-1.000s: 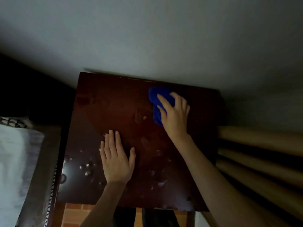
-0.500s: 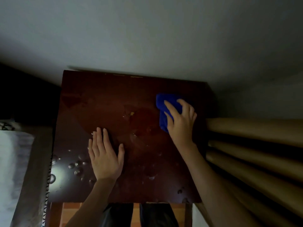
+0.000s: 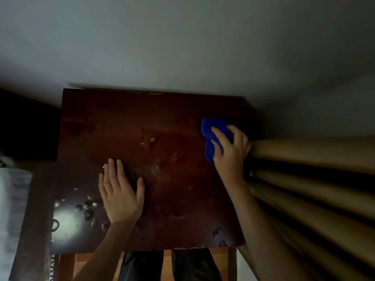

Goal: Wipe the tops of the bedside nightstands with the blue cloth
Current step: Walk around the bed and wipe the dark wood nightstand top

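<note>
A dark reddish-brown nightstand top (image 3: pixel 125 126) fills the middle of the head view, seen from above. Water droplets and wet patches (image 3: pixel 87 211) shine near its front left corner. My right hand (image 3: pixel 231 153) presses a bunched blue cloth (image 3: pixel 213 130) onto the top near its right edge, fingers curved over the cloth. My left hand (image 3: pixel 119 197) rests flat on the wood at front centre, fingers straight and spread. Part of the cloth is hidden under my right hand.
Tan curtain folds (image 3: pixel 314 169) hang right against the nightstand's right edge. A pale wall (image 3: pixel 182 47) backs it. A bed edge with light bedding (image 3: pixel 14 209) lies at the left. My dark trouser legs (image 3: pixel 168 264) and orange floor tiles show below the front edge.
My right hand has slid the blue cloth to the right, from the back centre toward the right edge by the curtain. My left hand has stayed flat on the top.
</note>
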